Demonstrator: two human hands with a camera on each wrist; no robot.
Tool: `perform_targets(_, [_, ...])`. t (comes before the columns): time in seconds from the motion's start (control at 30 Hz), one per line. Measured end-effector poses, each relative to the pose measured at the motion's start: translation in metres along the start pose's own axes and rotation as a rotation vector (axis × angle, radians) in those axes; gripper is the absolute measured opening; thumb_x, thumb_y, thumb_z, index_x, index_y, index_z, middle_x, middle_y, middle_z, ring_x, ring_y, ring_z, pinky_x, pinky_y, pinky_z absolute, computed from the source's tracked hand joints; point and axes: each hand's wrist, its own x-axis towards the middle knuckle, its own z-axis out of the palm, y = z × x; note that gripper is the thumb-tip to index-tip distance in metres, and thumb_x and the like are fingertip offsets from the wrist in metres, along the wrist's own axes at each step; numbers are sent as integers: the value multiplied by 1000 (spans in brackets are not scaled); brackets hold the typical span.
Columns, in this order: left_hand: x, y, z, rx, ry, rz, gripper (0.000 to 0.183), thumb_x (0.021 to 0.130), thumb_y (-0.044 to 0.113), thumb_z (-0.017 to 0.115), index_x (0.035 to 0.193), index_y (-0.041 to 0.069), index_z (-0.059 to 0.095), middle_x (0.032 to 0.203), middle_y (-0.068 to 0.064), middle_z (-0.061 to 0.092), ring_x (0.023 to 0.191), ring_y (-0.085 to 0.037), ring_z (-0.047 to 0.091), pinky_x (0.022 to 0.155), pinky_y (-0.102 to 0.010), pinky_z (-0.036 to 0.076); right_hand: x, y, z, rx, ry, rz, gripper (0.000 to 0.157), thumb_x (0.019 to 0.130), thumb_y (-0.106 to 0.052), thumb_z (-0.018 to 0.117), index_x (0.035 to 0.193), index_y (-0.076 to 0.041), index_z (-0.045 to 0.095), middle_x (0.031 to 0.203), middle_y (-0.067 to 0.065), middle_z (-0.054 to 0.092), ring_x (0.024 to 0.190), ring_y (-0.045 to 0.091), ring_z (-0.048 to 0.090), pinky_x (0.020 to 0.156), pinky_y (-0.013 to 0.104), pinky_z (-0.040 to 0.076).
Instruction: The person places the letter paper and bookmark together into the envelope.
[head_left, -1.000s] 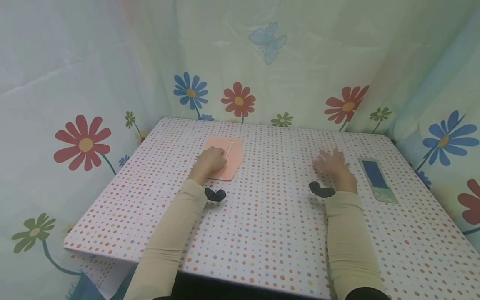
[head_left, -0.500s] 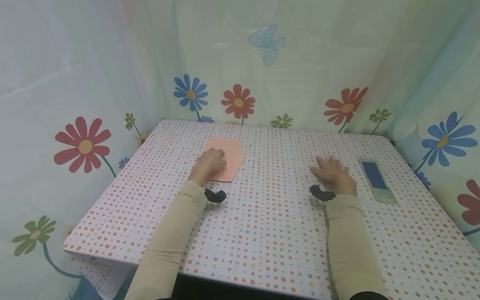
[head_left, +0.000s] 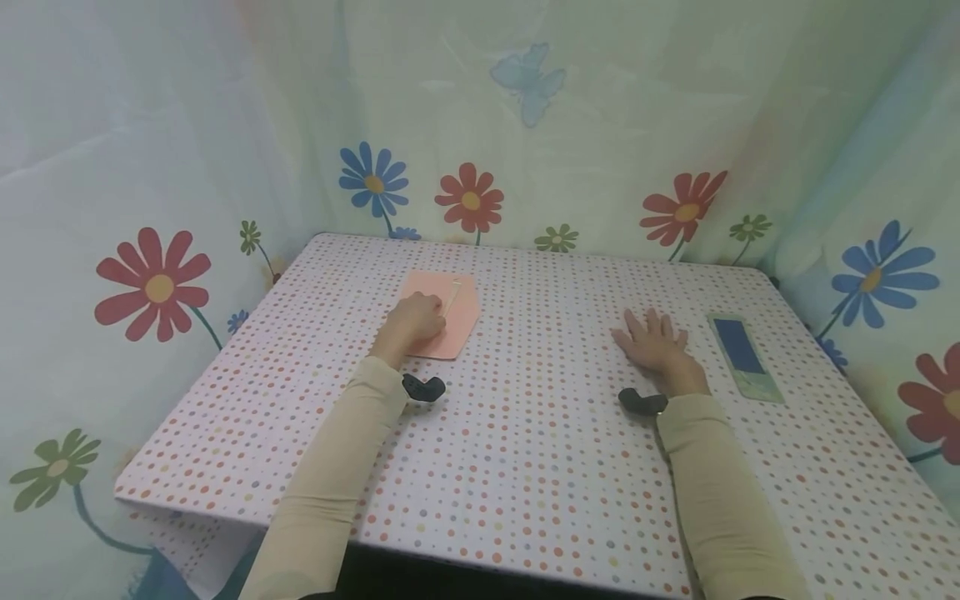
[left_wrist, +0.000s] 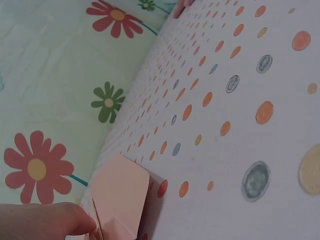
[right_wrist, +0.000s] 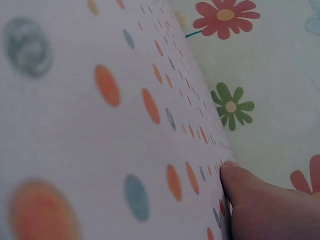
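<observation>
On the left side of the table lies a flat pink paper piece (head_left: 462,315) with cut corners, shaped like an envelope. A thin cream-coloured stick (head_left: 452,297), wider at its far end, lies across it. My left hand (head_left: 412,323) is over the paper's near left part, fingers curled and pinching the stick's near end. In the left wrist view the stick (left_wrist: 97,216) runs right beside the thumb, above the pink paper (left_wrist: 120,187). My right hand (head_left: 654,343) rests palm down on the tablecloth with fingers spread, holding nothing; its thumb (right_wrist: 240,182) shows in the right wrist view.
A long pale-green pack (head_left: 759,385) with a dark blue panel lies right of my right hand. The dotted tablecloth (head_left: 525,467) covers the table, and a flowered curtain (head_left: 600,125) stands behind and at both sides.
My right hand has come down from a raised, blurred position and now lies flat on the cloth, slightly nearer me. The left hand keeps its place on the pink paper.
</observation>
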Motion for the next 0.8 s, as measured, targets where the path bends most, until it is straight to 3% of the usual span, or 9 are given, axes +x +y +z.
perform_targets(0.1, [-1, 0, -1, 6, 0, -2, 46, 93, 29, 44, 136, 14, 48, 133, -14, 50, 114, -33, 53, 96, -48, 45, 26, 3, 10, -58, -17, 81, 78, 96, -59, 17, 152, -11, -5, 153, 28, -19, 138, 50, -21, 107, 70, -11])
perform_targets(0.17, [-2, 1, -1, 3, 0, -3, 47, 93, 29, 44, 137, 14, 48, 134, -14, 49, 116, -34, 53, 97, -48, 45, 31, 2, 13, -54, -14, 109, 79, 96, -58, 17, 151, -6, -3, 150, 33, -20, 135, 55, -21, 104, 72, -13])
perform_targets(0.33, [-3, 1, -2, 3, -8, -6, 47, 92, 29, 45, 136, 14, 48, 132, -14, 50, 115, -34, 53, 96, -48, 46, 27, 9, 13, -51, 31, 53, 82, 95, -62, 19, 152, -6, 4, 152, 33, -13, 137, 55, -16, 106, 71, -11])
perform_targets(0.6, [2, -4, 2, 1, 7, 10, 46, 91, 29, 44, 134, 13, 49, 132, -14, 52, 109, -30, 54, 94, -47, 46, 25, 14, 17, -20, 162, -9, 70, 98, -52, 24, 151, -5, 19, 154, 31, 4, 141, 52, -1, 109, 69, -4])
perform_targets(0.8, [3, -5, 0, 9, 16, 27, 40, 90, 27, 44, 126, 12, 54, 128, -14, 54, 103, -30, 55, 89, -47, 48, 19, 32, 7, 24, 356, 21, 57, 100, -37, 29, 145, -2, 32, 150, 32, 17, 139, 52, 11, 108, 68, 9])
